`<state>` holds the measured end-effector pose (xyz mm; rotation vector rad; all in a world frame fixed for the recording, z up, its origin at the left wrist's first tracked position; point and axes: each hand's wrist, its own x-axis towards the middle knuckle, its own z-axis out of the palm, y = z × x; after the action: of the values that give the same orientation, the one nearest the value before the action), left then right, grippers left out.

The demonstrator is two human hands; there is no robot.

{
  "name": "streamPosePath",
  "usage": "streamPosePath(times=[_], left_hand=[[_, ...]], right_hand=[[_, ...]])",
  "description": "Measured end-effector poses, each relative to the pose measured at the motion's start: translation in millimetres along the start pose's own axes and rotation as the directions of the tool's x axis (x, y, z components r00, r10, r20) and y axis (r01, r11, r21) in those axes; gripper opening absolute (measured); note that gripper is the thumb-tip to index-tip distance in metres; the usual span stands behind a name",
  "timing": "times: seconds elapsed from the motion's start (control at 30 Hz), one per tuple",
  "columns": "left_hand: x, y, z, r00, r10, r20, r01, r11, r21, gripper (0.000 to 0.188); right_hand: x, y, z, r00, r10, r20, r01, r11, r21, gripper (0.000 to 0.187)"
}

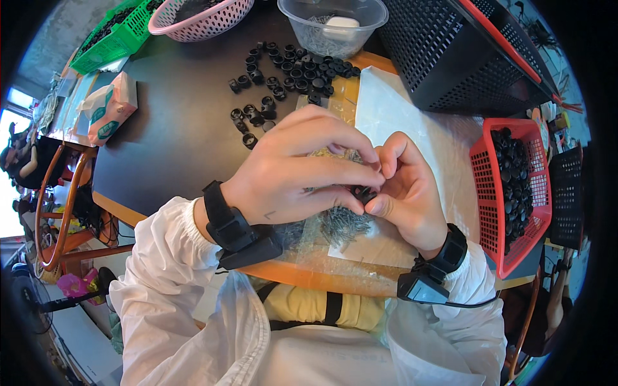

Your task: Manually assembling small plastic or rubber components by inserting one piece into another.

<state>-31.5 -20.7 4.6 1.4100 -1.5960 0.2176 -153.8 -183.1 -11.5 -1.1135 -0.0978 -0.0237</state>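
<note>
My left hand (302,157) and my right hand (410,186) meet over the near part of the table, fingertips pinched together. Between them sits a small black plastic part (364,193), mostly covered by my fingers. Its exact shape does not show. Just beneath my hands lies a heap of thin metal pins (344,226), partly hidden by them. Beyond my left hand, several loose black round plastic parts (296,72) are spread on the dark table (177,116).
At the right stands a red basket (508,260) of black parts, with a large black crate (444,58) behind it. A clear tub (299,29), a pink basket (199,29) and a green basket (116,48) line the far edge. A tissue pack (112,109) lies left.
</note>
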Motion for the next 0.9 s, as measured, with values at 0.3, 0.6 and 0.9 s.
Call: streamPosePath(times=[0.3, 0.6, 0.9], left_hand=[[-5, 4, 4, 1.000, 0.016, -0.016, -0.014, 0.994, 0.106, 0.032], [-3, 9, 12, 0.996, -0.007, -0.092, 0.014, 0.997, 0.072, 0.035], [-1, 11, 18, 0.985, 0.033, -0.168, -0.024, 0.998, 0.054, 0.039]], right_hand=[[-3, -1, 0, 0.998, -0.026, 0.057, 0.030, 0.998, -0.062, 0.042], [-2, -7, 1, 0.997, -0.059, 0.049, 0.067, 0.982, -0.177, 0.038], [-4, -10, 8, 0.995, -0.103, 0.013, 0.103, 0.981, -0.167, 0.035]])
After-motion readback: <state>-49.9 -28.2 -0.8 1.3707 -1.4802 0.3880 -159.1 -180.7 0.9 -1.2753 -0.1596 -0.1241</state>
